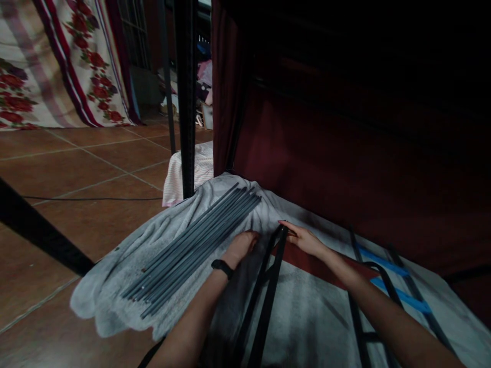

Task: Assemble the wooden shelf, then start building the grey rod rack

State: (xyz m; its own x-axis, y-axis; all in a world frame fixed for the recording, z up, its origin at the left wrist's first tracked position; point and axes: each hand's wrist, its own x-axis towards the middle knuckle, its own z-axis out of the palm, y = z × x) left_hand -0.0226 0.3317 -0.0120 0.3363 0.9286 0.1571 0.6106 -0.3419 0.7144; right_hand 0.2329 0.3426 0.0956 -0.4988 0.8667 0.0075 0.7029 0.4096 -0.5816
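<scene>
A floral fabric with red roses and maroon stripes [95, 59] hangs at the upper left, above brown floor tiles [80, 220] with pale grout. A thin black cable [95, 198] crosses them toward a striped pinkish-white cloth [203, 163], partly behind an upright black post [187, 102]. Beyond lie heaped clothes [205, 74] above a pale bin [207, 116]; dark maroon drapery [307, 153] hangs to the right.

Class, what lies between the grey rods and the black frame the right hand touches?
The head view shows the left hand between the rods and the frame, with some of the blanket visible there too.
</scene>
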